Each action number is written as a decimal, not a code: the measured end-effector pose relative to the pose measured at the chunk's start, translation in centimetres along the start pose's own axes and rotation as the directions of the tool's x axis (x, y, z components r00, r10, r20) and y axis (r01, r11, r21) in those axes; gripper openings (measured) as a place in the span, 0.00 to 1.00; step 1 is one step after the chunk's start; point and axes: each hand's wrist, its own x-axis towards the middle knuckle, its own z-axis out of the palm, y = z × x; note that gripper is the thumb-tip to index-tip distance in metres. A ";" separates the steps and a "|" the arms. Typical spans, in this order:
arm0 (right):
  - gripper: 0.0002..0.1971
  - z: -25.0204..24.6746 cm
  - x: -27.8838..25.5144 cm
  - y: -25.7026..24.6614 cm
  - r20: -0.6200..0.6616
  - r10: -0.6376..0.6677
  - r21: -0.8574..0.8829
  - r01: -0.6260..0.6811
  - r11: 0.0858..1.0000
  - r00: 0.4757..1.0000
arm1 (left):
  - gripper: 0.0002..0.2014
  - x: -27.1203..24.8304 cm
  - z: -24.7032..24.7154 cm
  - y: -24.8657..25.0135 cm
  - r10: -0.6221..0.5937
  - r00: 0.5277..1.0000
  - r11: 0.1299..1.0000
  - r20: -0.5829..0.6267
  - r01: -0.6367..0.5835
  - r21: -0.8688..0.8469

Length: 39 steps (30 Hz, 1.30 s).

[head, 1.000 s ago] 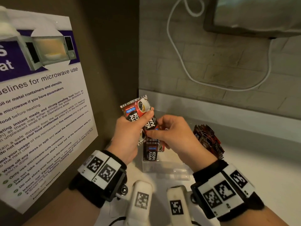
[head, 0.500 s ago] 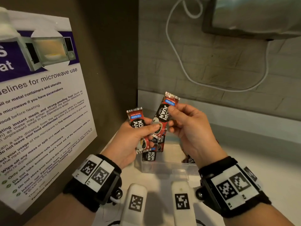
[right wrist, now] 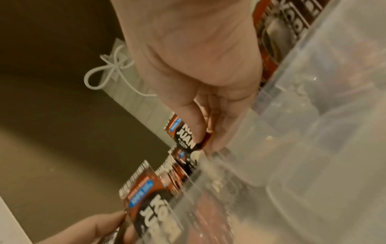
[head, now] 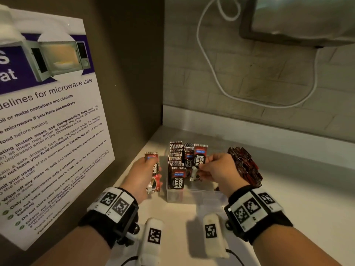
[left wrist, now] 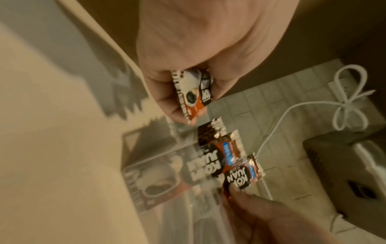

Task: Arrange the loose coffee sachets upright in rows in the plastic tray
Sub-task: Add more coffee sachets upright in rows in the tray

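Observation:
A clear plastic tray (head: 192, 195) stands on the white counter with several red-and-black coffee sachets (head: 176, 160) upright in rows at its left. My right hand (head: 201, 169) pinches one sachet (head: 199, 160) upright over the tray, beside those rows; the right wrist view shows the pinched sachet (right wrist: 185, 135) at the tray wall (right wrist: 292, 132). My left hand (head: 150, 167) grips a small bunch of sachets (head: 154, 173) just left of the tray, seen close in the left wrist view as the gripped sachets (left wrist: 194, 92). A dark stack of more sachets (head: 244, 166) sits behind my right hand.
A microwave-guidelines poster (head: 48, 121) covers the brown side wall on the left, close to my left arm. A white cable (head: 211, 73) loops on the tiled back wall under an appliance (head: 297, 20). White counter (head: 297, 208) stretches to the right of the tray.
Both hands have dropped from in front of me to the tray. The right hand took one sachet from the left hand's bunch and brought it down over the tray; the left moved left.

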 end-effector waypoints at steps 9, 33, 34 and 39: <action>0.15 2.1 2.0 1.2 -0.006 0.056 -0.034 -0.056 0.998 0.998 | 0.06 1.3 0.4 -2.3 -0.060 0.997 0.986 0.050 0.051 0.158; 0.12 2.8 3.4 2.6 -0.073 -0.021 -0.050 0.017 0.999 0.997 | 0.03 0.2 0.4 -1.6 -0.068 0.990 0.987 0.126 0.049 0.153; 0.14 2.7 3.4 2.6 -0.082 -0.033 -0.062 0.028 0.998 0.996 | 0.04 0.2 0.5 -1.6 -0.069 0.990 0.989 0.120 0.052 0.139; 0.17 2.2 3.0 2.4 -0.104 -0.060 -0.082 0.051 0.995 0.993 | 0.09 0.4 0.2 -0.8 -0.116 0.993 0.993 -0.017 0.116 0.019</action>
